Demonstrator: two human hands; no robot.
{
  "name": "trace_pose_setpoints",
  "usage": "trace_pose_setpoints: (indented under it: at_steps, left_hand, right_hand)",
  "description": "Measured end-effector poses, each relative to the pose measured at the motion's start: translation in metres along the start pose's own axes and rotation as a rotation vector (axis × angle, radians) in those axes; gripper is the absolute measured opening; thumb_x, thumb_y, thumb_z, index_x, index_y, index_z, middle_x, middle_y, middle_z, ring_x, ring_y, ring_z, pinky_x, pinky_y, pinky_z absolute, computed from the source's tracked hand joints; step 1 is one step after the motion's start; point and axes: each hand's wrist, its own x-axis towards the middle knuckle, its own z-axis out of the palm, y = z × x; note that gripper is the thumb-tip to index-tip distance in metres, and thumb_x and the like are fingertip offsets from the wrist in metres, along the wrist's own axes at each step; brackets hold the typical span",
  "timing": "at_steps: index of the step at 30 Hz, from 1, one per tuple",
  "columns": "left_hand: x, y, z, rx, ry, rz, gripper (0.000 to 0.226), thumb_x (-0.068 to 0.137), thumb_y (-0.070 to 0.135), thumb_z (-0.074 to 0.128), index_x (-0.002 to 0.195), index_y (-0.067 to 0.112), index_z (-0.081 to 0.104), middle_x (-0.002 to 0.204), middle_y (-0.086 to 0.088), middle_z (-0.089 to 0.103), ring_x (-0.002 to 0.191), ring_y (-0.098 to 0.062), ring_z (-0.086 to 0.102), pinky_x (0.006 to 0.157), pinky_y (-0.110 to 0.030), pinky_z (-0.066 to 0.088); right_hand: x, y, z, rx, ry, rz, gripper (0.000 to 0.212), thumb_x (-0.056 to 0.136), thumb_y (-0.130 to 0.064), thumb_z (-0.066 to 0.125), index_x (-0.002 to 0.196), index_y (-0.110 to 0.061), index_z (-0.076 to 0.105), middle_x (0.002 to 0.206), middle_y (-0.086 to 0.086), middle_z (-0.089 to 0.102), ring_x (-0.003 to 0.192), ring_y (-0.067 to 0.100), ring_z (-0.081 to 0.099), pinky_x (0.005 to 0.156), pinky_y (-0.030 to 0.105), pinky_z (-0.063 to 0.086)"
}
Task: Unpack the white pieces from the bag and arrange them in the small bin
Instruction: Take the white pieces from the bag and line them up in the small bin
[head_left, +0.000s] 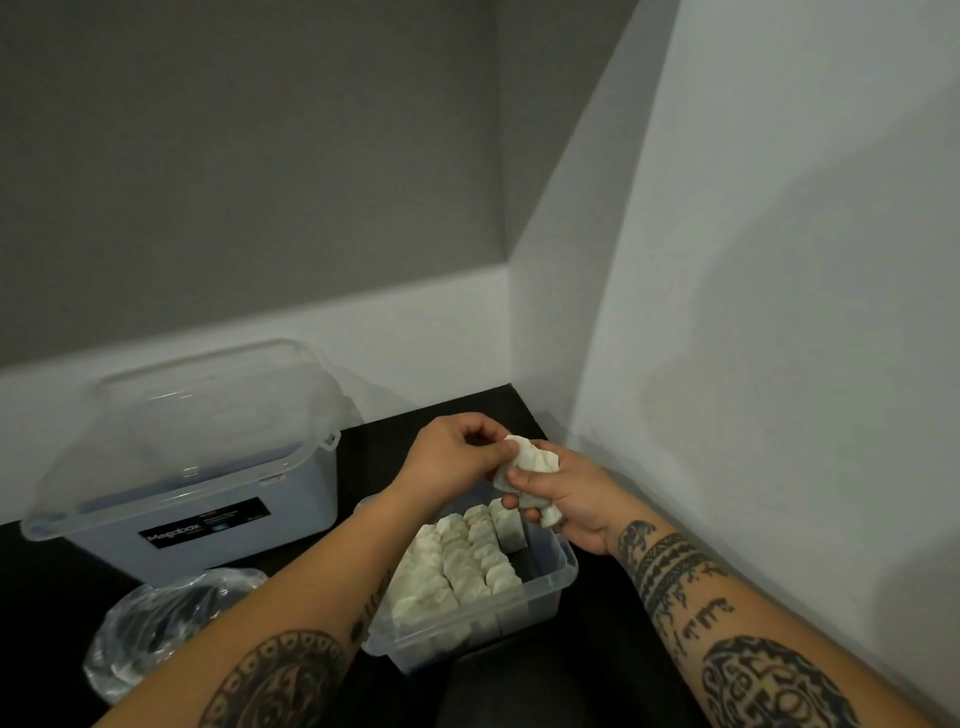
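Two tattooed forearms reach in from the bottom edge, nearest the camera, and meet above the small bin (563, 569). The right hand (563, 491) is closed around a clump of white pieces (530, 465); its thumb presses across the front of them, and more white shows below the curled fingers. The left hand (457, 452) has its grip narrowed to a pinch, the fingertips on the top end of the same clump. Both hands hover above the bin's far end, clear of its rim.

The bin is clear plastic and sits on the dark bench (587, 670) beneath the hands. Rows of white pieces (460, 564) stand packed side by side in it, filling all but a dark gap at the right end.

A clear bag (140, 639) lies crumpled at the lower left, partly hidden by the left forearm; its contents cannot be made out. Behind it stands a large tub (208, 525) with a clear lid (197, 415). The tub's black label (202, 522) reads "Megabox"; the smaller print is too blurred to read. Grey and white walls close off the corner behind and to the right.
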Motion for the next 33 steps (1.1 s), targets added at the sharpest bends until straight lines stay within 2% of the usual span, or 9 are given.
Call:
trace_pose_setpoints:
  at_steps: [3,6,11,14,18,21,23,28,33]
  left_hand:
    - [0.002,-0.001,0.002,0.036,0.048,0.015,0.004,0.086,0.025,0.081,0.088,0.023,0.078,0.087,0.002,0.076,0.086,-0.015,0.072,0.079,-0.03,0.059]
    - [0.006,-0.003,0.002,0.048,0.04,0.0,0.006,0.087,0.027,0.08,0.087,0.024,0.075,0.088,0.002,0.075,0.083,-0.012,0.068,0.077,-0.029,0.056]
    - [0.008,-0.008,0.0,0.043,-0.021,0.049,0.009,0.09,0.022,0.078,0.097,0.027,0.075,0.091,0.004,0.076,0.086,-0.011,0.07,0.083,-0.03,0.058]
    - [0.007,-0.018,-0.004,0.082,-0.011,0.059,0.006,0.091,0.025,0.077,0.095,0.03,0.077,0.087,0.009,0.076,0.083,-0.008,0.069,0.078,-0.025,0.055]
    - [0.003,-0.042,-0.008,0.208,0.031,-0.039,0.003,0.09,0.029,0.077,0.093,0.029,0.076,0.086,0.007,0.076,0.083,-0.009,0.071,0.077,-0.025,0.057]
    - [0.0,-0.059,-0.002,0.323,-0.033,-0.106,0.002,0.092,0.029,0.076,0.092,0.029,0.074,0.084,0.006,0.075,0.079,-0.007,0.072,0.067,-0.018,0.053]
    - [0.001,-0.07,0.008,0.437,-0.091,-0.115,0.001,0.092,0.029,0.075,0.092,0.029,0.074,0.084,0.008,0.074,0.078,-0.005,0.07,0.066,-0.016,0.051]
    - [0.012,-0.086,0.033,0.615,-0.13,-0.135,0.004,0.092,0.031,0.074,0.091,0.032,0.071,0.089,0.012,0.068,0.084,-0.003,0.064,0.08,-0.026,0.054]
    - [0.015,-0.095,0.047,0.638,-0.104,-0.153,0.013,0.091,0.031,0.074,0.083,0.033,0.065,0.089,0.008,0.07,0.087,-0.009,0.066,0.08,-0.028,0.055]
  right_hand:
    - [0.002,0.001,-0.001,-0.027,0.075,-0.022,0.034,0.09,-0.013,0.075,0.121,-0.007,0.063,0.099,0.012,0.075,0.075,0.019,0.07,0.052,0.023,0.048]
    - [0.005,0.003,-0.005,-0.024,0.121,-0.028,0.034,0.089,-0.021,0.076,0.119,-0.009,0.065,0.096,0.01,0.075,0.075,0.019,0.07,0.054,0.025,0.047]
    - [0.007,0.005,-0.008,-0.043,0.152,-0.025,0.028,0.091,-0.02,0.074,0.117,-0.011,0.066,0.097,0.011,0.077,0.077,0.021,0.073,0.053,0.024,0.049]
    - [0.007,0.006,-0.011,-0.04,0.219,-0.038,0.029,0.091,-0.024,0.075,0.115,-0.012,0.067,0.102,0.014,0.076,0.077,0.021,0.072,0.053,0.025,0.049]
    - [0.012,0.009,-0.019,0.052,0.364,-0.098,0.023,0.095,-0.025,0.071,0.113,-0.012,0.067,0.099,0.012,0.076,0.074,0.02,0.07,0.055,0.026,0.05]
    - [0.015,0.014,-0.024,0.066,0.425,-0.093,0.019,0.097,-0.027,0.068,0.112,-0.015,0.067,0.102,0.011,0.075,0.074,0.019,0.071,0.057,0.027,0.05]
    - [0.015,0.018,-0.024,0.066,0.434,-0.083,0.019,0.096,-0.027,0.069,0.112,-0.016,0.068,0.102,0.01,0.076,0.075,0.018,0.071,0.058,0.028,0.051]
    - [0.015,0.023,-0.022,0.048,0.451,-0.083,0.015,0.097,-0.025,0.067,0.11,-0.017,0.069,0.097,0.01,0.076,0.074,0.018,0.069,0.061,0.03,0.052]
    - [0.013,0.024,-0.024,0.049,0.455,-0.085,0.015,0.097,-0.024,0.067,0.111,-0.017,0.068,0.091,0.006,0.076,0.072,0.018,0.069,0.059,0.029,0.05]
